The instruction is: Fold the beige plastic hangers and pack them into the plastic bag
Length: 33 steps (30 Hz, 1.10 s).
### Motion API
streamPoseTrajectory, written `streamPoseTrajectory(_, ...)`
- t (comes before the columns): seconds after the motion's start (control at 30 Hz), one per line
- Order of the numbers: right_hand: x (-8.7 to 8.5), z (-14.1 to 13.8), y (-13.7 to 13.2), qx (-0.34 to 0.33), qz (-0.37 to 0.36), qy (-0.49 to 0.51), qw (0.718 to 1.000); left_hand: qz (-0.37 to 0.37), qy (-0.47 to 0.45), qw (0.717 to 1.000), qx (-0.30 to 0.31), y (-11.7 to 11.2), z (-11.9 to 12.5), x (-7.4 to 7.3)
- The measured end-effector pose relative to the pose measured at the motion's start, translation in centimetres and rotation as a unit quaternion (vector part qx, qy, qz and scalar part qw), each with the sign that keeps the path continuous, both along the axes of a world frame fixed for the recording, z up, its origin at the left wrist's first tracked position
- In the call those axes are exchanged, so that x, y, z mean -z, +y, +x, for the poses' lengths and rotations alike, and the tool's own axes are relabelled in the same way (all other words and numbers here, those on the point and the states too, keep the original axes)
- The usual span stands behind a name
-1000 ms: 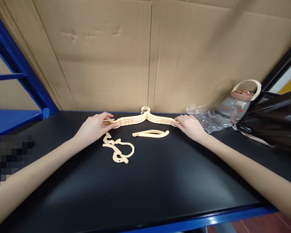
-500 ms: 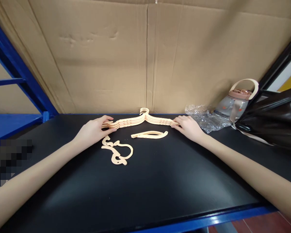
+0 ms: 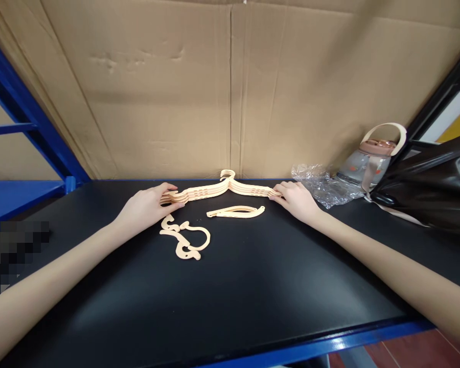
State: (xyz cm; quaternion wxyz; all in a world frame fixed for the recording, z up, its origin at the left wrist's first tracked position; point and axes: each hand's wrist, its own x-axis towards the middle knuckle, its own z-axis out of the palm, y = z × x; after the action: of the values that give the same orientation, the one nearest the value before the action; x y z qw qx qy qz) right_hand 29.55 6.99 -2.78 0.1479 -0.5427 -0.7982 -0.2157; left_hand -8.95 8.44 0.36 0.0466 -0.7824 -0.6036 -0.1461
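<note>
A stack of cream plastic hangers (image 3: 222,189) lies on the black tabletop (image 3: 233,286) near the cardboard wall. My left hand (image 3: 147,206) grips the stack's left end with fingers curled round it. My right hand (image 3: 297,198) pinches the stack's right end. In front of the stack lies a loose curved hanger arm (image 3: 235,211). Nearer to me, by my left wrist, rest loose hook-shaped hanger pieces (image 3: 186,238).
A cardboard sheet (image 3: 230,87) forms the back wall. At the right stand crumpled clear plastic (image 3: 320,184), a water jug with a pink lid (image 3: 370,163) and a dark brown bag (image 3: 429,191). Blue shelf framing (image 3: 26,117) rises at the left.
Both hands stay on the hanger stack's ends; the stack shifted slightly away from me, toward the wall. The view moved a little.
</note>
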Motion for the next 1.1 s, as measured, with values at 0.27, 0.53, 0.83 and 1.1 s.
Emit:
streamPoseTrajectory(0.27,0.0,0.0,0.0,-0.003,-0.002,0.000,1.000,0.005,0.011,1.000,-0.002,-0.1,0.2,0.0)
streamPoseTrajectory(0.53,-0.3,-0.2,-0.4,-0.006,0.015,0.022,1.000,0.040,-0.006,0.999,0.027,-0.2,-0.1,-0.2)
streamPoseTrajectory(0.83,-2.7,-2.2,-3.1,-0.110,0.065,0.022,0.992,0.183,-0.009,0.977,0.106,-2.7,0.5,-3.1)
streamPoseTrajectory(1.1,-2.5,-4.4,-4.6,-0.215,0.034,-0.039,0.975,-0.161,-0.073,0.960,0.218,-3.2,0.0,-4.3)
